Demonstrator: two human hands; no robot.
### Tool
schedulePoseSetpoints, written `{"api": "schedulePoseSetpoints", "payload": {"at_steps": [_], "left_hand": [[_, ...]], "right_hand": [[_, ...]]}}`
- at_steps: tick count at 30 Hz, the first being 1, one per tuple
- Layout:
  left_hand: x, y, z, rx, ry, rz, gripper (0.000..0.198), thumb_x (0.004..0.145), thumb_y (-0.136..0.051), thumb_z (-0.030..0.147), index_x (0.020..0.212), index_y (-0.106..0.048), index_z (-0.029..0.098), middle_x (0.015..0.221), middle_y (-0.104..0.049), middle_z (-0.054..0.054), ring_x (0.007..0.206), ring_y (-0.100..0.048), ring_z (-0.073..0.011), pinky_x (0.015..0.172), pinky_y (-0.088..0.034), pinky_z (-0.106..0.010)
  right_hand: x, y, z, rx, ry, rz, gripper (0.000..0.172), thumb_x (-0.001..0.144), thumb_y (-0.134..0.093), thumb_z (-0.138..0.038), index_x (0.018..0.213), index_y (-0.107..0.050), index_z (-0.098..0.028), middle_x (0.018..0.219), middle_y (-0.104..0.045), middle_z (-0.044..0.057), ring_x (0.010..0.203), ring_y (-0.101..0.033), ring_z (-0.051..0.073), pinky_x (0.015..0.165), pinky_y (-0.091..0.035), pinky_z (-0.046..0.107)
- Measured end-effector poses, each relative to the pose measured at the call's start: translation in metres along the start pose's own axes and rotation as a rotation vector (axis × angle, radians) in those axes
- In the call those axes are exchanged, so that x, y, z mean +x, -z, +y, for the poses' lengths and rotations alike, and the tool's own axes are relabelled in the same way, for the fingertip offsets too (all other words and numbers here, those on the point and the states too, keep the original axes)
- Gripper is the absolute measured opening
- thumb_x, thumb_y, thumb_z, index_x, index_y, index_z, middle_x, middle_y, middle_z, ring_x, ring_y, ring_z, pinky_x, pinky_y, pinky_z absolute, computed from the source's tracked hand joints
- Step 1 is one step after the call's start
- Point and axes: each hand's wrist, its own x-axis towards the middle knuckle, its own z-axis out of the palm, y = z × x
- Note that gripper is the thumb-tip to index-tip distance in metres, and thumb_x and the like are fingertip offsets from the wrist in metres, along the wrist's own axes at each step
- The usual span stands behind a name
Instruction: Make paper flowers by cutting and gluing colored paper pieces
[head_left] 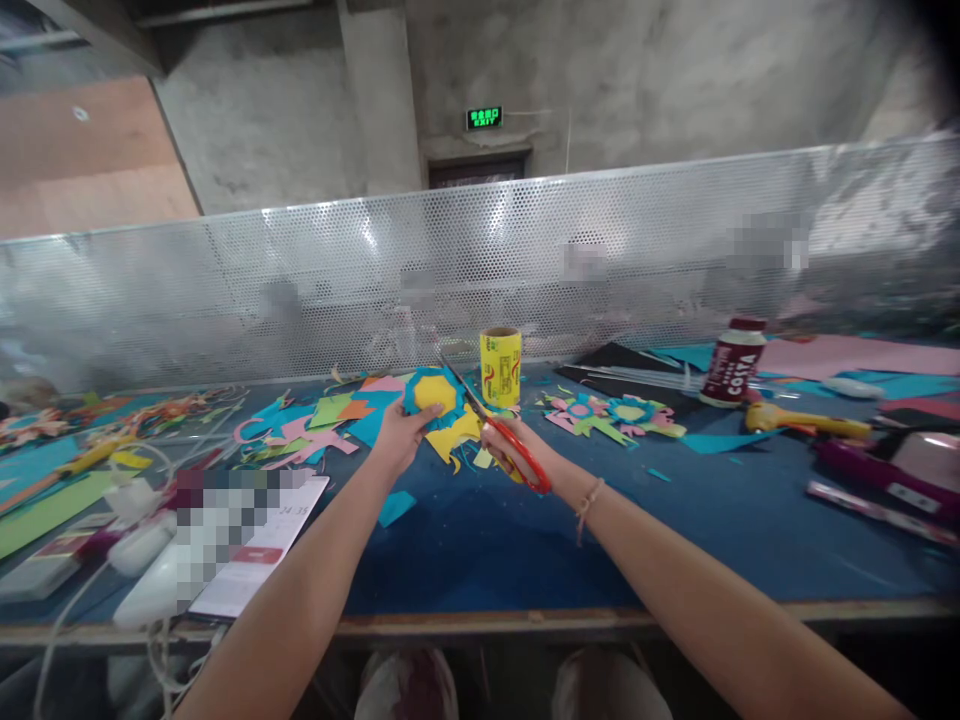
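Note:
Between the fingers and thumb of my left hand [401, 437] is a paper flower [435, 396] with a yellow centre and a blue fringed rim. My right hand [517, 447] grips red-handled scissors [534, 462], their blades pointing up and left beside the flower's right edge. Whether the blades touch the paper I cannot tell. Just behind the scissors stands a yellow printed tube [500, 368]. Yellow paper [454, 432] lies below the flower, and a small blue scrap [397, 508] rests nearer to me on the blue table.
Coloured paper scraps [315, 425] spread to the left, near a phone [259, 550] and white cables. On the right are finished-looking paper flowers [611, 412], a maroon COSTA bottle [735, 362] and a yellow glue gun [806, 422]. A perforated metal screen [315, 290] bounds the table's back.

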Motion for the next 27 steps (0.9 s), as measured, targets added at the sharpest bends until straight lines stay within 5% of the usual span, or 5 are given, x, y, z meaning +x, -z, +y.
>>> {"api": "schedulePoseSetpoints", "payload": {"at_steps": [5,11,27], "left_hand": [[-0.004,-0.003,-0.002,0.017,0.031,-0.043,0.034,0.053,-0.076,0.021,0.083,-0.064,0.014,0.082,-0.067,-0.006,0.073,-0.063,-0.0178,0.072,-0.05,-0.033],[-0.002,0.0,0.0,0.019,-0.007,-0.073,0.033,0.055,-0.075,0.018,0.085,-0.064,0.014,0.083,-0.067,-0.005,0.075,-0.063,-0.0167,0.077,-0.049,-0.032],[0.004,0.008,0.003,-0.076,0.069,0.008,0.03,0.049,-0.078,0.017,0.074,-0.061,0.015,0.074,-0.067,-0.003,0.068,-0.063,-0.0147,0.063,-0.052,-0.024]], "right_hand": [[-0.001,-0.002,0.004,-0.014,0.115,-0.061,0.045,0.074,-0.04,-0.063,0.065,-0.042,-0.019,0.045,-0.035,-0.006,0.037,-0.035,0.006,0.035,-0.03,0.021],[-0.005,0.002,-0.009,-0.087,0.074,-0.033,0.044,0.075,-0.041,-0.061,0.062,-0.04,-0.019,0.043,-0.034,-0.006,0.034,-0.034,0.006,0.034,-0.03,0.021],[-0.001,0.01,-0.016,-0.353,0.182,-0.015,0.047,0.07,-0.048,-0.061,0.054,-0.035,-0.018,0.047,-0.032,-0.005,0.043,-0.032,0.005,0.04,-0.024,0.02]]}}
